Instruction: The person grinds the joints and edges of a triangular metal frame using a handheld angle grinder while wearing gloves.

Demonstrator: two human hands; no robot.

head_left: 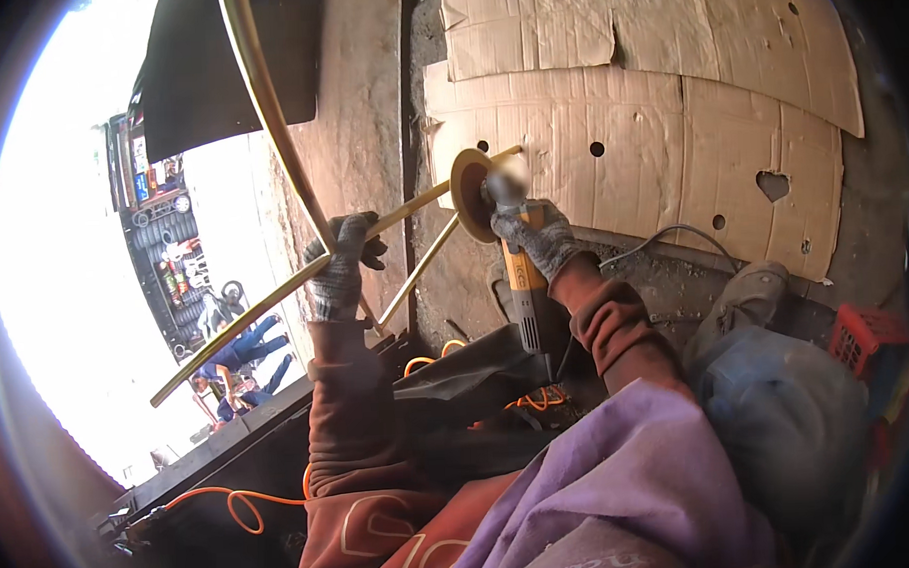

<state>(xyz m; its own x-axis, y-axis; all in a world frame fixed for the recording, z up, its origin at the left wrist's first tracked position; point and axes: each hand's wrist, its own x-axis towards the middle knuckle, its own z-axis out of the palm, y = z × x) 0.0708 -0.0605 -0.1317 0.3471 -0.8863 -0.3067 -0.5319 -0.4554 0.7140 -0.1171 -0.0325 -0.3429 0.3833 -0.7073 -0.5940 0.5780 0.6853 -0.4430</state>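
My left hand (342,266), in a grey knit glove, is wrapped round a gold-coloured metal tube frame (241,330) close to where its bars meet. One long bar of the frame runs up past the top edge, while another slants down to the left. My right hand (538,236), gloved too, grips the yellow and dark body of an angle grinder (523,287). Its round, brownish disc (468,195) lies against or just before the bar stretching right from my left hand; contact cannot be made out. That bar's tip shows beyond the disc. A blurred patch covers the grinder's head.
Cardboard sheets (629,128) with holes cover the floor ahead. An orange cord (244,507) loops at lower left, and a dark cable (673,226) curves right of the grinder. A red plastic crate (870,340) stands at right. People (242,357) are outside the bright opening at left.
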